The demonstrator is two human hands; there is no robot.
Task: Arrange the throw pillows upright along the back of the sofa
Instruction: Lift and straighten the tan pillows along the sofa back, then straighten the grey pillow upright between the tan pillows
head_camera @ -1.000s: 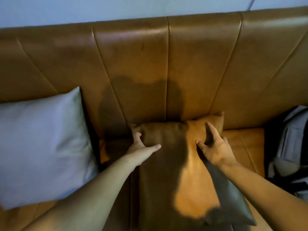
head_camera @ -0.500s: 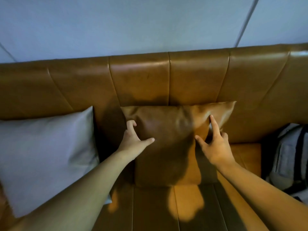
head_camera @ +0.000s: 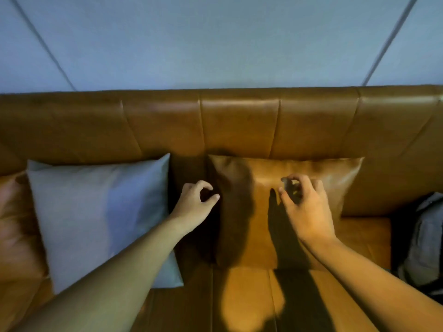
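A tan leather pillow [head_camera: 318, 173] stands upright against the sofa back [head_camera: 239, 121], right of centre. To its left a grey fabric pillow [head_camera: 96, 212] also leans upright on the back. My left hand [head_camera: 194, 204] hovers at the tan pillow's left edge, fingers loosely curled, thumb tip close to the edge, nothing in it. My right hand [head_camera: 304, 207] is in front of the tan pillow's face, fingers curled and apart, holding nothing. Shadows of my arms fall across the pillow and the seat.
A grey backpack [head_camera: 426, 236] sits on the seat at the far right. Something tan and cushion-like [head_camera: 14, 224] shows behind the grey pillow at the far left. The sofa seat [head_camera: 251, 303] stretches toward me; a pale blue wall [head_camera: 215, 44] rises behind the sofa.
The tan pillow went from lying flat on the seat to standing upright against the back. Both hands have come off it and curled, and my view has risen.
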